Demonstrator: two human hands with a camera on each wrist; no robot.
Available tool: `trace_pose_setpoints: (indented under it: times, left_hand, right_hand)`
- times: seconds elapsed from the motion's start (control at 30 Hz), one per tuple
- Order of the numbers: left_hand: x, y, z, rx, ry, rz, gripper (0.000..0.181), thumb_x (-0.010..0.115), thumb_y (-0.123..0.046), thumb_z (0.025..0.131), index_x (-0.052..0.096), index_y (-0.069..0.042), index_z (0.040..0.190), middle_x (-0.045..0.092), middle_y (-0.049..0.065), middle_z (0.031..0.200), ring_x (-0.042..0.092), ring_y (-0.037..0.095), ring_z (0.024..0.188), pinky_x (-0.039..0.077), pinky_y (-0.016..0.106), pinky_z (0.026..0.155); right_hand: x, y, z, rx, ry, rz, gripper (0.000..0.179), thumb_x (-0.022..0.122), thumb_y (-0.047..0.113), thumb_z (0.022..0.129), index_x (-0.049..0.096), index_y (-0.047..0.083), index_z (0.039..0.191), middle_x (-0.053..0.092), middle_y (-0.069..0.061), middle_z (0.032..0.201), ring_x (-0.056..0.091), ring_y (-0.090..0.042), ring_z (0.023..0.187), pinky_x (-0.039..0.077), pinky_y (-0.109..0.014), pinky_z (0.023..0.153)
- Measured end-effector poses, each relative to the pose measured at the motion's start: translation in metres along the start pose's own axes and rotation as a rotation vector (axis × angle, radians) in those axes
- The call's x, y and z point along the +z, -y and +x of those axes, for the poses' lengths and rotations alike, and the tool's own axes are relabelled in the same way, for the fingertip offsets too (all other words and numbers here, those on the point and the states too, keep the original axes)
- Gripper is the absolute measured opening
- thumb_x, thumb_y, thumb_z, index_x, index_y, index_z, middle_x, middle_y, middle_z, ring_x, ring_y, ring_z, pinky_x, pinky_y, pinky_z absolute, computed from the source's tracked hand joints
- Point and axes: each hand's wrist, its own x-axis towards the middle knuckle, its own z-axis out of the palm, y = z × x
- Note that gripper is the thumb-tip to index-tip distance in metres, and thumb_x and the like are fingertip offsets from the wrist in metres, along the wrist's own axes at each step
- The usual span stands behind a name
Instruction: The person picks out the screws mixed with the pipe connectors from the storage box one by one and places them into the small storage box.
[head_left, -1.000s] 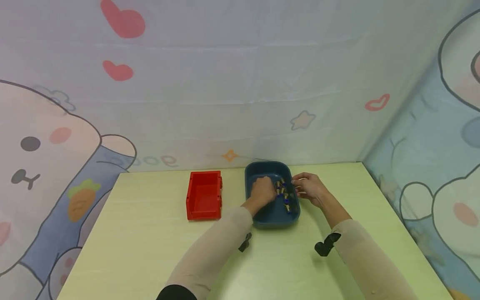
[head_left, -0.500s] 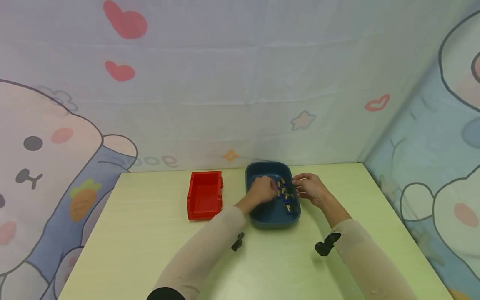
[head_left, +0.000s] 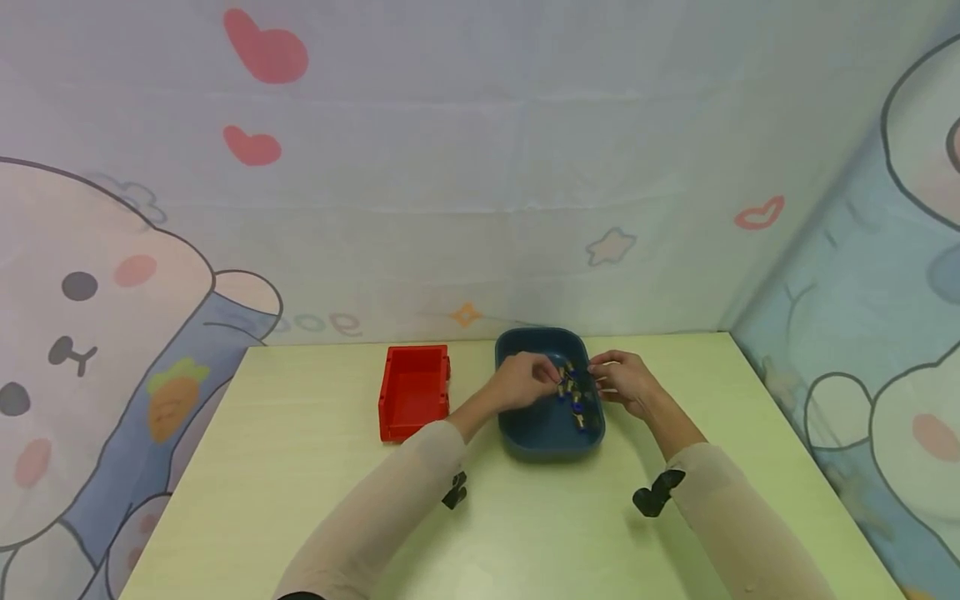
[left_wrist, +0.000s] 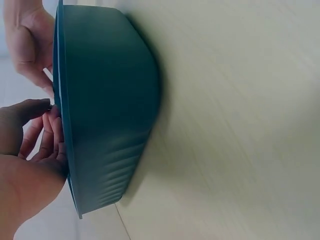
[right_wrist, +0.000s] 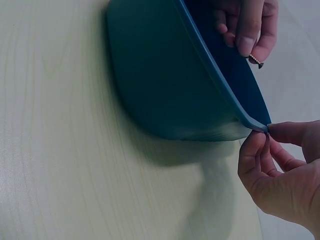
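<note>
My left hand (head_left: pixel 525 380) is over the dark blue basin (head_left: pixel 538 437), its thumb and fingertips pinching a small screw. In the right wrist view the screw (right_wrist: pixel 256 61) sticks out past the fingertips, head outward. Several brass-coloured fittings with blue ends (head_left: pixel 577 408) lie in the basin, along its right side. At the basin's right rim is my right hand (head_left: pixel 626 383); the right wrist view shows its thumb and fingers pinching the rim corner. From the left wrist, the basin wall (left_wrist: pixel 105 85) hides part of the left hand (left_wrist: pixel 35 145).
A red open-front bin (head_left: pixel 414 392) stands left of the basin on the pale wooden table (head_left: pixel 300 467). Behind the table hangs a light cloth (head_left: pixel 420 208) printed with cartoon figures; another printed cloth borders the right side.
My left hand has risen from down inside the basin and shifted slightly, its fingers now turned toward the fittings. The right hand stays at the rim. The head view has shifted a little.
</note>
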Motion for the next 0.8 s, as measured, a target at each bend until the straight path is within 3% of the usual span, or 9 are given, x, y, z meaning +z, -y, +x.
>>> trace_pose_setpoints:
  times: [0.3, 0.57, 0.8]
  left_hand:
    - [-0.002, -0.006, -0.005, 0.052, 0.003, -0.009, 0.005, 0.076, -0.014, 0.098, 0.076, -0.017, 0.103, 0.072, -0.008, 0.089, 0.066, 0.007, 0.08, 0.054, 0.027, 0.077]
    - [-0.005, -0.005, -0.007, 0.073, -0.005, -0.05, 0.006, 0.075, -0.014, 0.1, 0.077, -0.011, 0.105, 0.074, -0.007, 0.091, 0.067, 0.007, 0.081, 0.055, 0.027, 0.078]
    - [-0.01, -0.004, -0.008, 0.068, -0.021, -0.052, 0.004, 0.074, -0.017, 0.101, 0.076, -0.014, 0.103, 0.073, -0.007, 0.093, 0.067, 0.008, 0.082, 0.055, 0.027, 0.078]
  right_hand:
    - [-0.006, 0.0, 0.0, -0.008, -0.008, 0.001, 0.04, 0.061, 0.009, 0.107, 0.052, -0.006, 0.142, 0.067, -0.011, 0.108, 0.066, -0.016, 0.083, 0.059, -0.026, 0.069]
    - [-0.005, 0.001, -0.001, 0.005, -0.016, 0.0, 0.038, 0.061, 0.009, 0.106, 0.053, -0.006, 0.14, 0.068, -0.011, 0.106, 0.066, -0.016, 0.082, 0.059, -0.026, 0.068]
    - [-0.003, 0.002, -0.002, 0.007, -0.018, 0.013, 0.038, 0.062, 0.008, 0.106, 0.053, -0.006, 0.139, 0.068, -0.008, 0.1, 0.064, -0.014, 0.077, 0.059, -0.026, 0.066]
